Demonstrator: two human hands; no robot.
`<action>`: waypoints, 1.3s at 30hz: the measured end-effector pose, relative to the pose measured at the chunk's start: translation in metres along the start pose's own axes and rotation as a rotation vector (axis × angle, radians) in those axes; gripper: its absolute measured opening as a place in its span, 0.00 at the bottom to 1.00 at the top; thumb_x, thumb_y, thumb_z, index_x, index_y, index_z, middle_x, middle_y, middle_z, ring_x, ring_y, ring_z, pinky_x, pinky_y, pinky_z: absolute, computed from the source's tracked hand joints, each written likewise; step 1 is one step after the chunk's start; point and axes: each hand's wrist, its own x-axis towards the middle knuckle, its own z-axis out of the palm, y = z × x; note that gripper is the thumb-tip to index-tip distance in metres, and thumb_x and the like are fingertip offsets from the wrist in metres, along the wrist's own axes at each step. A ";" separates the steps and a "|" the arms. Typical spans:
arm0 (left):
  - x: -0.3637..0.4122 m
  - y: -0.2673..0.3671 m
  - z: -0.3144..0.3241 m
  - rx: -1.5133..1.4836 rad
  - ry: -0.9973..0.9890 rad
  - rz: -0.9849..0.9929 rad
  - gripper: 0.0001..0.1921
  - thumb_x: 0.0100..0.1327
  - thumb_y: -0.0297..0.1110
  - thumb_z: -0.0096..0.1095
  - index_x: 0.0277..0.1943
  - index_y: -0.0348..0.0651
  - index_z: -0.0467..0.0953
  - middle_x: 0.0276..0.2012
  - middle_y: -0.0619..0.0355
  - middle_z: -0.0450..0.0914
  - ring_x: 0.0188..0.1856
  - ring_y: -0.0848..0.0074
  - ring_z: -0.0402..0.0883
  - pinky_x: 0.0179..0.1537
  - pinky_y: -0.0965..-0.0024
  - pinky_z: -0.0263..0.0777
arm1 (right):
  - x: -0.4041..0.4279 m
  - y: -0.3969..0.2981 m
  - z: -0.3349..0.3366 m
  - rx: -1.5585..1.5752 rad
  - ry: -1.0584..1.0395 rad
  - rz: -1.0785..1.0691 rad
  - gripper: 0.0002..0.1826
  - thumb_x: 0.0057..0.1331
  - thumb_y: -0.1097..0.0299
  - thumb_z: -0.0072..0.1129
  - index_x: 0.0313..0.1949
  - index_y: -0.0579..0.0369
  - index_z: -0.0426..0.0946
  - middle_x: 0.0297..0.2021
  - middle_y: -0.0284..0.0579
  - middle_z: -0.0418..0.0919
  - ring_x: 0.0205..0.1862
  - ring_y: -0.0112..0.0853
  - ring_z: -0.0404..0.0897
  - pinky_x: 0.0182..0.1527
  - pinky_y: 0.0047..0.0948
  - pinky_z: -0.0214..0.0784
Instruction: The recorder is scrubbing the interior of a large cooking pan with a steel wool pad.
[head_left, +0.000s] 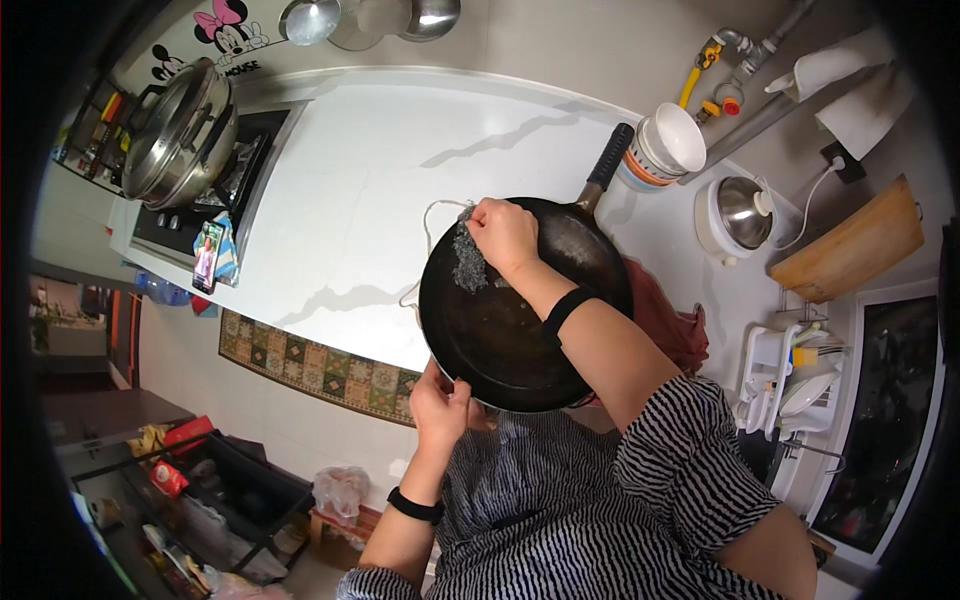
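Observation:
A dark frying pan (510, 345) rests at the near edge of the white countertop (360, 180), its black-wrapped handle (611, 157) pointing to the far right. My right hand (506, 234) pinches a grey metal scouring pad (469, 259) against the pan's inner wall on the far left side. The pan's near left rim is gripped by my left hand (440, 405), with the thumb on top. Part of a dark red cloth (660, 319) shows to the right of the pan, and a pale cord (427, 225) loops out from its left side.
Stacked bowls (675, 142) stand by the pan's handle, with a white electric cooker (735, 214) farther right. Beyond are a wooden cutting board (851, 240) and a dish rack (795, 375). A large steel pot (184, 142) sits on the stove at left; a phone (208, 259) leans at its near side.

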 end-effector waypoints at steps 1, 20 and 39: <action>0.000 -0.001 0.000 -0.014 0.006 -0.004 0.21 0.57 0.22 0.59 0.55 0.33 0.75 0.24 0.60 0.76 0.23 0.82 0.70 0.28 0.76 0.68 | 0.002 0.002 -0.001 -0.016 0.004 0.031 0.05 0.56 0.65 0.63 0.27 0.51 0.80 0.27 0.47 0.82 0.31 0.46 0.82 0.36 0.43 0.75; 0.004 -0.009 0.002 -0.017 0.044 0.016 0.19 0.53 0.27 0.61 0.50 0.38 0.77 0.21 0.56 0.77 0.20 0.75 0.74 0.26 0.70 0.70 | 0.010 0.002 -0.010 -0.061 -0.028 0.167 0.06 0.57 0.65 0.64 0.27 0.51 0.81 0.28 0.48 0.83 0.33 0.47 0.82 0.37 0.44 0.74; 0.004 -0.011 0.005 -0.022 0.036 0.059 0.19 0.53 0.27 0.60 0.51 0.37 0.77 0.22 0.54 0.77 0.22 0.73 0.75 0.28 0.69 0.71 | -0.026 -0.011 0.018 0.018 -0.053 -0.123 0.04 0.56 0.65 0.65 0.26 0.48 0.80 0.28 0.43 0.81 0.31 0.45 0.81 0.35 0.45 0.73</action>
